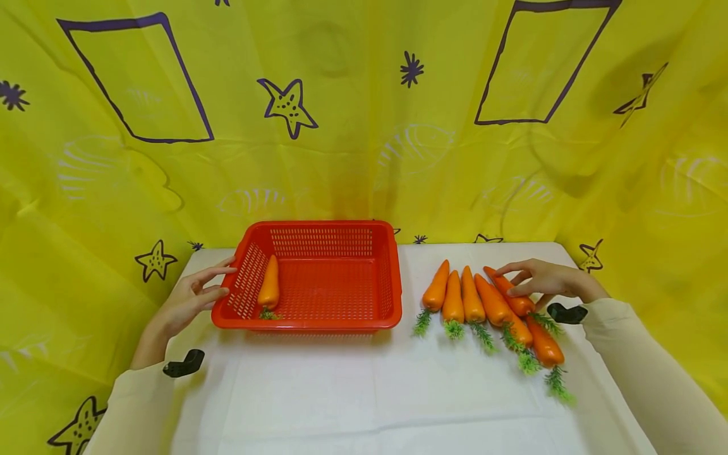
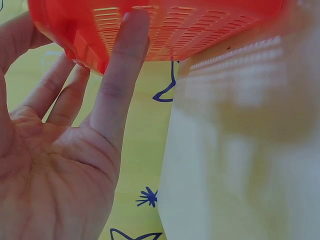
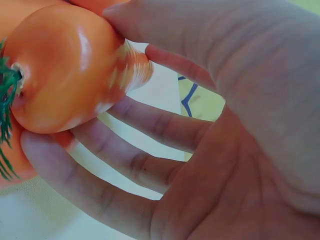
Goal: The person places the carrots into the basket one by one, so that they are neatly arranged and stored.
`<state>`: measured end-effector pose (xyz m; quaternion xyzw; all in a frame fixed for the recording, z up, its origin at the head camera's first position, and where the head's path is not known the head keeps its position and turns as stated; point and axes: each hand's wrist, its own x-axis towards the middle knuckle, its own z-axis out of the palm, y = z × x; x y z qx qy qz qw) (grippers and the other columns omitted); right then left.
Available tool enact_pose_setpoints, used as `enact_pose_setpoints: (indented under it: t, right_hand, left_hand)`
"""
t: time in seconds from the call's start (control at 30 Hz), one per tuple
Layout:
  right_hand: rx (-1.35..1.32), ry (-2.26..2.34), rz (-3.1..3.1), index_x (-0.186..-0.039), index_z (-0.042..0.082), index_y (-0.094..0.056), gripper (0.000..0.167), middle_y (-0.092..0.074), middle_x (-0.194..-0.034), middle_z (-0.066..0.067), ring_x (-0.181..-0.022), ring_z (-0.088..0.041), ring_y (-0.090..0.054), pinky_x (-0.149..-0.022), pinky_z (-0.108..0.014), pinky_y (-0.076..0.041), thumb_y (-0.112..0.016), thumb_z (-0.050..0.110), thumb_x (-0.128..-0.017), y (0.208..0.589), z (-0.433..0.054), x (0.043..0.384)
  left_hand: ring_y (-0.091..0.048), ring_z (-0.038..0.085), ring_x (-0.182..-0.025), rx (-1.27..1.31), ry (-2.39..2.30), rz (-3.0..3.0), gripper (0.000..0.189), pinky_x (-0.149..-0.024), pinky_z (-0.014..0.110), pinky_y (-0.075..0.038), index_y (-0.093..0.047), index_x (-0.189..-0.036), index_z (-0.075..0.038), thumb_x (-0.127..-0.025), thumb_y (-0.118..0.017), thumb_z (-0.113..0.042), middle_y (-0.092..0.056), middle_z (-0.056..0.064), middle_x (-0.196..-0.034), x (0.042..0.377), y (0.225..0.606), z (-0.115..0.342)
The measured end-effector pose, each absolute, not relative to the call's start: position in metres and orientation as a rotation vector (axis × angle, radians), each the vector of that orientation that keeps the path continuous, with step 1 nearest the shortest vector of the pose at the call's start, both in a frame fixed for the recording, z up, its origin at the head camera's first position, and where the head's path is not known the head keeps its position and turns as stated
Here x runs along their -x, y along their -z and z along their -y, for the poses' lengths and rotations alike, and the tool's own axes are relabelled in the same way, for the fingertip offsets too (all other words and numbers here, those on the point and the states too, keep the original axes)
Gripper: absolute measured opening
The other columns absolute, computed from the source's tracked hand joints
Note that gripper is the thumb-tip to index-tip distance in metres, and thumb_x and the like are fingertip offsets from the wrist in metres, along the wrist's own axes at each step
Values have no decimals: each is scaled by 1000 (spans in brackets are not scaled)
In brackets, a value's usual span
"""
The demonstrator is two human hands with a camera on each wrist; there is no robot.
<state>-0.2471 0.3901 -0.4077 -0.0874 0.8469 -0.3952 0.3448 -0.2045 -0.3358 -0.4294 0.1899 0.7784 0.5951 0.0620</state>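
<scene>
A red plastic basket (image 1: 318,322) with slotted walls stands at the left of the table. One orange carrot (image 1: 270,285) lies inside, along its left wall. My left hand (image 1: 190,297) touches the basket's left end, thumb and fingers extended and spread. In the left wrist view the straight thumb (image 2: 120,75) lies against the slotted wall. On the right, my right hand (image 1: 543,278) holds a carrot (image 3: 65,70) at the top of a group, with the thumb on one side and fingers on the other. Its green leafy top (image 3: 7,110) points away from the palm.
Several more carrots (image 1: 436,289) with green tops lie fanned out beside and below the held one, some overlapping. A white cloth (image 1: 318,392) covers the table. Yellow patterned curtain (image 1: 352,126) hangs right behind the table and along both sides.
</scene>
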Motion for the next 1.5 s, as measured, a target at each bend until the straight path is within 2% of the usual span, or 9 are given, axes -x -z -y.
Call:
enact_pose_setpoints:
  t: [0.33,0.57,0.87,1.1,1.33,1.5]
  right_hand:
    - [251,1067,-2245,-157,1,-38,67,-40,-147,-41,-107,-32,-65,-75,-50,-62,-69,16,-99,406,-392,246]
    - [284,1069,-2333,-156,2,-38,70,-40,-146,-42,-94,-30,-68,-71,-48,-63,-71,20,-98,394,-395,243]
    - [367,1144,-2425,-157,5,-38,68,-37,-150,-39,-119,-44,-60,-74,-44,-63,-71,21,-99,370,-396,240]
    - [376,1206,-2457,-157,7,-38,67,-40,-150,-36,-111,-36,-65,-76,-46,-63,-70,18,-100,353,-388,239]
    - [398,1203,-2491,-157,9,-40,67,-41,-150,-34,-114,-39,-64,-74,-44,-63,-71,20,-99,342,-374,237]
    - [431,1185,-2506,-157,9,-40,67,-42,-150,-32,-109,-36,-66,-74,-44,-63,-72,19,-99,331,-362,236]
  left_hand:
    - [-59,-1,-121,-554,-1754,-2387,40,-83,29,-60,-51,-142,7,-104,-58,-5,-27,10,-168,206,427,335]
    - [-57,-3,-123,-549,-1727,-2413,41,-83,29,-60,-51,-142,7,-105,-58,-6,-27,9,-168,204,429,337]
    - [-60,-1,-121,-548,-1739,-2411,41,-83,30,-60,-50,-142,8,-104,-58,-6,-28,9,-168,204,432,338]
    - [-58,-3,-121,-540,-1735,-2412,42,-84,29,-60,-50,-142,8,-104,-58,-7,-26,12,-168,206,431,339]
    - [-59,-3,-120,-531,-1728,-2424,42,-84,28,-59,-50,-142,8,-104,-59,-8,-27,10,-168,204,430,340]
    - [-59,-2,-121,-535,-1725,-2420,43,-84,29,-60,-50,-143,8,-104,-59,-8,-27,10,-168,204,430,339]
